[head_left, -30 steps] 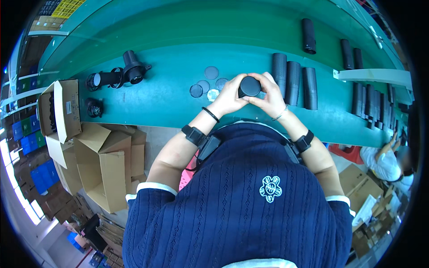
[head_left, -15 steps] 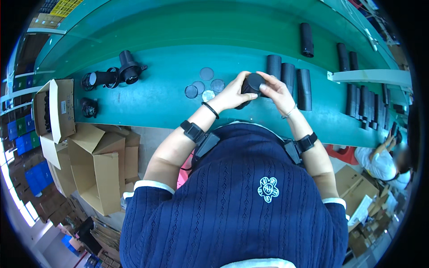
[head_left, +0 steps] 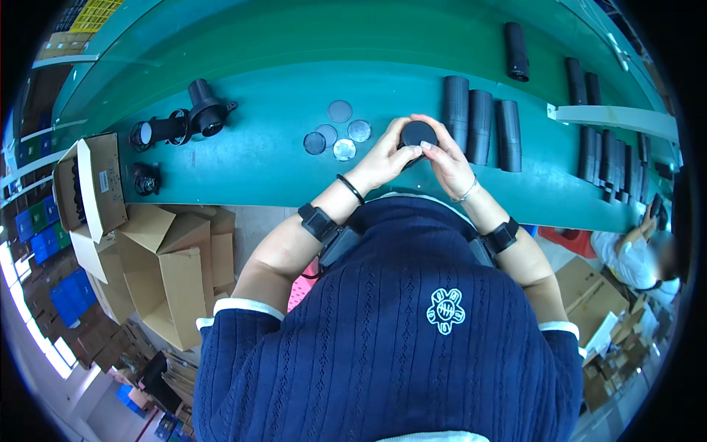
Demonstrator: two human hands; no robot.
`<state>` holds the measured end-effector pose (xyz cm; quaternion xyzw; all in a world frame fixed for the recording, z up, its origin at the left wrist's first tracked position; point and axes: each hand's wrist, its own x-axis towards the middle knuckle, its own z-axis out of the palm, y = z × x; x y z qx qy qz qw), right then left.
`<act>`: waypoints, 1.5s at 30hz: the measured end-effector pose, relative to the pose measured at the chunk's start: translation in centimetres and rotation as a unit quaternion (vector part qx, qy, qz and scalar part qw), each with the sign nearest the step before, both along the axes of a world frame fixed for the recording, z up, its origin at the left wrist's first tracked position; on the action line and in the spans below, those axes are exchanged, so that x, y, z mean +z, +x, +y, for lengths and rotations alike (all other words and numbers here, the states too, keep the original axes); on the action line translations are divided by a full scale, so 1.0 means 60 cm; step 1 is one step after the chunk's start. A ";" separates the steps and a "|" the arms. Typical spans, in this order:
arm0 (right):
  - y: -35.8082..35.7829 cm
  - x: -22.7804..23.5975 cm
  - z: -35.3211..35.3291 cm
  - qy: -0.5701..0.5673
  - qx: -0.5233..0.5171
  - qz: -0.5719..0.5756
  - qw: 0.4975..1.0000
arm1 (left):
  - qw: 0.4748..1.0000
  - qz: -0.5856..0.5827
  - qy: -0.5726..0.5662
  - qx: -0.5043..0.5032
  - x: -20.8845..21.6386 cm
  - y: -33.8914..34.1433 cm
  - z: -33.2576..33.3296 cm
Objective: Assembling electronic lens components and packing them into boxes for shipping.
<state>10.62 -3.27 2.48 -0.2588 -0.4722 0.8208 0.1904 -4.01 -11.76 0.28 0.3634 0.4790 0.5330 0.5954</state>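
Note:
Both my hands hold a black cylinder [head_left: 418,132] over the near part of the green bench, its flat round black end facing up. My left hand [head_left: 383,159] wraps its left side, thumb near the rim. From the other side my right hand [head_left: 451,163] closes round it, with the thumb tip at the near edge. Most of the cylinder's body is hidden by my fingers. Left of my hands lie several thin round discs, among them a dark disc [head_left: 314,143] and a clear, shiny disc [head_left: 344,149]. Ribbed black tubes [head_left: 479,129] lie just right of my right hand.
More black tubes [head_left: 609,158] lie beyond a pale metal bar [head_left: 611,116] on the right. Black housings [head_left: 209,110] sit on the bench's left part. An open carton [head_left: 110,180] stands at its left end, cardboard boxes [head_left: 173,272] below. Another person [head_left: 633,258] sits at far right.
The cylinder has turned more upright, its round end now facing up. My right hand has come in closer, its fingers wrapped round the far side. The view has shifted slightly.

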 end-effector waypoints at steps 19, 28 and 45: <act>0.009 -0.007 0.022 0.100 0.122 0.032 0.987 | 0.991 0.113 0.070 0.032 -0.014 -0.013 -0.019; 0.000 0.046 0.039 0.485 0.084 -0.155 0.857 | 0.950 0.297 0.095 0.023 0.015 -0.028 0.008; -0.024 0.032 0.025 0.456 0.006 -0.201 0.867 | 0.933 0.327 0.066 0.139 0.021 0.007 0.018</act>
